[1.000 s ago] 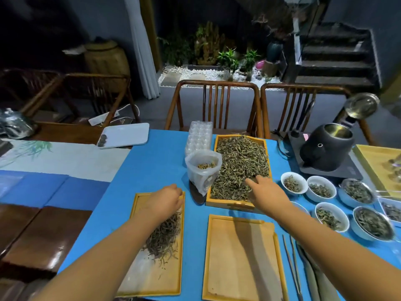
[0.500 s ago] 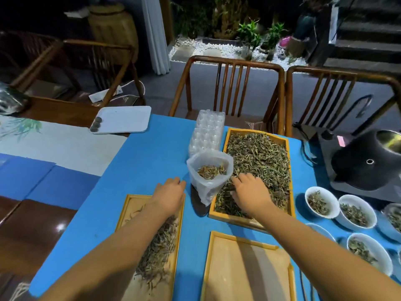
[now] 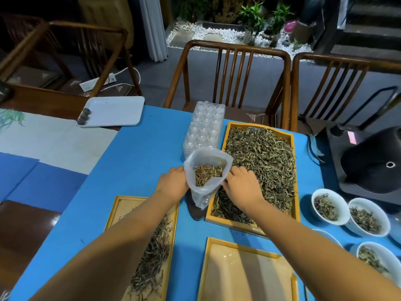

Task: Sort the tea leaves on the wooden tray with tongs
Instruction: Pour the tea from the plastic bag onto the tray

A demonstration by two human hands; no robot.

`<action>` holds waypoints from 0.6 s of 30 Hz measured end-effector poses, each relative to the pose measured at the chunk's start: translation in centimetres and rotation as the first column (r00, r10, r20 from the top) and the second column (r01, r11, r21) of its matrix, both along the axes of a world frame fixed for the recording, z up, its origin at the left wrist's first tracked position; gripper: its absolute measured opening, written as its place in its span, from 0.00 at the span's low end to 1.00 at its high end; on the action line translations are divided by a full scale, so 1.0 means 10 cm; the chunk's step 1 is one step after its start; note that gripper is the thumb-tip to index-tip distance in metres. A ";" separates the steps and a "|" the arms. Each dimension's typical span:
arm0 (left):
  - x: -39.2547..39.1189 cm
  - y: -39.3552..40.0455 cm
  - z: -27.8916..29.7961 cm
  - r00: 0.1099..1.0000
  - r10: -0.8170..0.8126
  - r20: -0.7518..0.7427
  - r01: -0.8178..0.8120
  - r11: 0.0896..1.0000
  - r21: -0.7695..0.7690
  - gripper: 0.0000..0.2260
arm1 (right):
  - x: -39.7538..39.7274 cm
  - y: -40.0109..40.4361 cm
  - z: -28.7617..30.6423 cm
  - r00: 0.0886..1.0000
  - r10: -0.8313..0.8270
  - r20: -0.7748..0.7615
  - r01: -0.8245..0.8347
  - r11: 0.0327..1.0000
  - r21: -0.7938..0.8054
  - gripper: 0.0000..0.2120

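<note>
Two hands meet at a translucent plastic bag (image 3: 206, 177) mid-frame: left hand (image 3: 173, 184) pressed to its 9 o'clock side, right hand (image 3: 240, 184) at its 3 o'clock side, fingers (image 3: 235, 170) curled at the rim. Can't tell how firmly either grips; no tongs in either hand. Bag stands upright w/ mouth open, tea inside.

Bench (image 3: 134, 166) wears a bright blue cloth; beyond its 12 o'clock edge, two slatted wooden chairs (image 3: 234, 72), grey floor, white pebbles & potted plants. Room is dim.

Wooden tray (image 3: 296, 170) w/ yellow rim, rectangular, long axis running roughly 12–6 o'clock, sits just at 3 o'clock of bag, packed w/ dry, wiry tea leaves (image 3: 264, 161), green-brown. Second tray (image 3: 115, 216) at 7 o'clock holds a thinner strip of leaves under the left forearm. Third tray (image 3: 245, 274) at 6 o'clock, bare wood. Clear plastic cell box (image 3: 206, 127) at 12 o'clock of bag. White bowls (image 3: 327, 205) w/ leaves at 4 o'clock, black kettle base (image 3: 373, 164) at 3 o'clock, white flat tray (image 3: 115, 110) at 10 o'clock.
</note>
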State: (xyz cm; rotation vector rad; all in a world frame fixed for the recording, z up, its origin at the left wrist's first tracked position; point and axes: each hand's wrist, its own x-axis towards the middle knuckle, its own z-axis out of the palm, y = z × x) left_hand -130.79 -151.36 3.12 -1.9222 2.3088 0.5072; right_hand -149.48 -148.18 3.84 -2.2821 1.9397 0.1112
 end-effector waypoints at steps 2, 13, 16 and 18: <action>-0.01 0.01 0.00 0.999 0.026 0.020 -0.025 0.999 -0.021 0.10 | 0.00 0.00 0.00 1.000 -0.004 0.020 0.004 1.000 -0.017 0.15; 0.06 0.16 0.12 0.998 0.045 -0.047 -0.048 0.997 -0.069 0.08 | -0.03 0.15 0.14 0.994 -0.044 0.104 0.050 0.997 -0.057 0.16; 0.10 0.26 0.20 0.997 0.029 -0.078 -0.036 0.995 -0.094 0.09 | -0.03 0.29 0.23 0.984 -0.069 0.167 0.079 0.995 -0.057 0.16; 0.13 0.34 0.26 0.995 0.021 -0.098 -0.032 0.993 -0.116 0.11 | -0.05 0.40 0.29 0.977 -0.086 0.197 0.100 0.993 -0.058 0.16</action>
